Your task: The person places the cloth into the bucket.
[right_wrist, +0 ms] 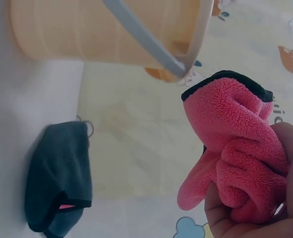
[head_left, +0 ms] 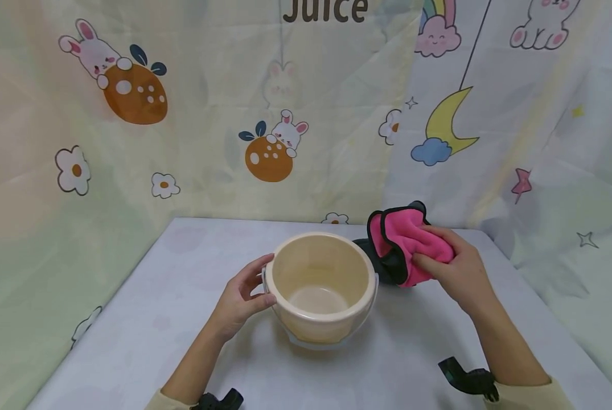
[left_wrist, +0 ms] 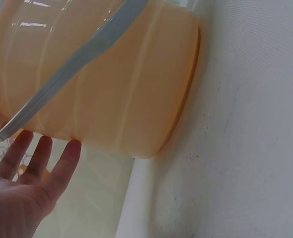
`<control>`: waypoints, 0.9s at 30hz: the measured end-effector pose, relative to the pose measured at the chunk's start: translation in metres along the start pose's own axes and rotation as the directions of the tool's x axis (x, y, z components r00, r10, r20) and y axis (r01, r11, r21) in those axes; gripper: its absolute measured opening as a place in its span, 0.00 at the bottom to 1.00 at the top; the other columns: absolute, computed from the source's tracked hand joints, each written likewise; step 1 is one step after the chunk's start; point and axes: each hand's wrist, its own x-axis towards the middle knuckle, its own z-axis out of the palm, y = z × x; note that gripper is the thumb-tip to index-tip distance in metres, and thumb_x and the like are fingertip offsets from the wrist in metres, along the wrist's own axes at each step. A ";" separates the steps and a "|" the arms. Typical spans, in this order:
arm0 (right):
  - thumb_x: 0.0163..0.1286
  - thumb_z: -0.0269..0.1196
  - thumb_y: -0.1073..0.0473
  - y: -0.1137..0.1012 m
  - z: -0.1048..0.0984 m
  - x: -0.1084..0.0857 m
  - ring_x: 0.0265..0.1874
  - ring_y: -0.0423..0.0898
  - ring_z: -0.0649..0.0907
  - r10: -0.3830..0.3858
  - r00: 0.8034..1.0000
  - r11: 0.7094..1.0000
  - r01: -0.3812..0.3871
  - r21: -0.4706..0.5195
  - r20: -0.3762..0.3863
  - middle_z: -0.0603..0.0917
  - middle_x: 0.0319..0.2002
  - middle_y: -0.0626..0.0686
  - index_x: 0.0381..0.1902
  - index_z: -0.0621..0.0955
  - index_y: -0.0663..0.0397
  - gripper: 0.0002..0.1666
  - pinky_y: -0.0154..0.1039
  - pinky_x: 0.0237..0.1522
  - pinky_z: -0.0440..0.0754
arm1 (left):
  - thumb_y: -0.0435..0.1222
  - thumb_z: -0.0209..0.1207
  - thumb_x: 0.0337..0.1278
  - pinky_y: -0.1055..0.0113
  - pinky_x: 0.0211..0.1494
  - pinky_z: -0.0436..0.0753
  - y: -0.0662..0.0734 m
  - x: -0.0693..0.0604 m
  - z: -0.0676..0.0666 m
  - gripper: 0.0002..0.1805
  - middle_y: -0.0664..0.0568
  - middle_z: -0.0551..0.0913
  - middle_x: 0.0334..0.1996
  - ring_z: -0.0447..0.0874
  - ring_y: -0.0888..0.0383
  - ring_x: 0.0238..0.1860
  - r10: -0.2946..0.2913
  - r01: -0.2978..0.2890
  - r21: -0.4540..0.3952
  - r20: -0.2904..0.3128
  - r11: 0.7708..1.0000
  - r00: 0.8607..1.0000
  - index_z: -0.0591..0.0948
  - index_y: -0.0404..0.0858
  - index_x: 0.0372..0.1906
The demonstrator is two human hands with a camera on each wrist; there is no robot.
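A cream bucket [head_left: 321,330] with a grey handle [left_wrist: 82,57] stands upright on the white table. My left hand [head_left: 246,296] holds its left side near the rim, thumb in front and fingers farther back; in the left wrist view, the fingertips [left_wrist: 73,147] touch the wall. To the right of the bucket, my right hand [head_left: 456,267] grips a crumpled pink cloth [head_left: 405,233] with black edging, raised above the table. A dark grey-green cloth [right_wrist: 59,168] lies folded on the table behind the bucket's right side, partly hidden in the head view.
The white table [head_left: 193,250] reaches back to a printed fabric backdrop [head_left: 203,114] with rabbits, flowers and a moon. Black straps with mounts [head_left: 467,378] sit at both wrists.
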 end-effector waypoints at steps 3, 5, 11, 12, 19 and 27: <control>0.65 0.73 0.56 -0.008 0.004 0.002 0.52 0.51 0.73 -0.010 1.000 1.000 0.011 0.015 -0.007 0.76 0.58 0.58 0.71 0.74 0.48 0.38 0.31 0.34 0.84 | 0.35 0.73 0.57 0.65 0.56 0.86 0.000 0.000 -0.001 0.43 0.41 0.69 0.75 0.77 0.52 0.64 -0.002 0.002 0.003 0.001 1.000 1.000 0.68 0.42 0.77; 0.64 0.73 0.57 -0.013 0.007 0.004 0.51 0.51 0.74 -0.022 1.000 0.999 0.022 0.026 -0.009 0.76 0.58 0.57 0.71 0.74 0.48 0.38 0.31 0.35 0.85 | 0.35 0.73 0.57 0.65 0.56 0.86 0.000 0.000 -0.001 0.43 0.41 0.68 0.75 0.77 0.52 0.64 -0.003 0.003 0.003 0.004 1.000 1.000 0.68 0.41 0.77; 0.64 0.73 0.59 -0.027 0.019 0.009 0.50 0.51 0.75 -0.061 0.998 0.994 0.059 0.090 0.025 0.78 0.57 0.57 0.71 0.75 0.48 0.37 0.32 0.36 0.85 | 0.34 0.73 0.56 0.65 0.55 0.87 0.000 -0.001 -0.001 0.43 0.40 0.69 0.74 0.77 0.50 0.65 -0.007 0.007 -0.007 -0.007 1.000 1.000 0.69 0.41 0.76; 0.64 0.73 0.59 -0.029 0.021 0.009 0.50 0.52 0.75 -0.066 0.997 0.993 0.063 0.098 0.031 0.78 0.57 0.57 0.70 0.75 0.48 0.37 0.32 0.36 0.85 | 0.34 0.73 0.56 0.65 0.55 0.87 -0.001 -0.001 -0.001 0.42 0.39 0.69 0.74 0.76 0.49 0.65 -0.003 0.003 -0.009 -0.008 1.000 1.000 0.69 0.41 0.76; 0.62 0.73 0.60 -0.037 0.036 0.013 0.49 0.53 0.76 -0.093 0.994 0.988 0.085 0.128 0.059 0.78 0.57 0.58 0.68 0.77 0.48 0.35 0.33 0.36 0.85 | 0.34 0.72 0.58 0.66 0.56 0.86 -0.004 0.000 -0.001 0.42 0.39 0.68 0.74 0.76 0.49 0.64 0.009 -0.009 -0.005 -0.002 1.000 1.000 0.68 0.39 0.77; 0.59 0.75 0.60 -0.044 0.063 0.014 0.52 0.55 0.77 -0.148 0.982 0.983 0.133 0.130 0.117 0.79 0.60 0.59 0.65 0.79 0.50 0.35 0.37 0.40 0.85 | 0.35 0.72 0.58 0.65 0.56 0.86 0.000 -0.001 0.000 0.42 0.41 0.69 0.75 0.75 0.51 0.65 -0.016 0.016 -0.001 -0.010 1.000 1.000 0.68 0.42 0.77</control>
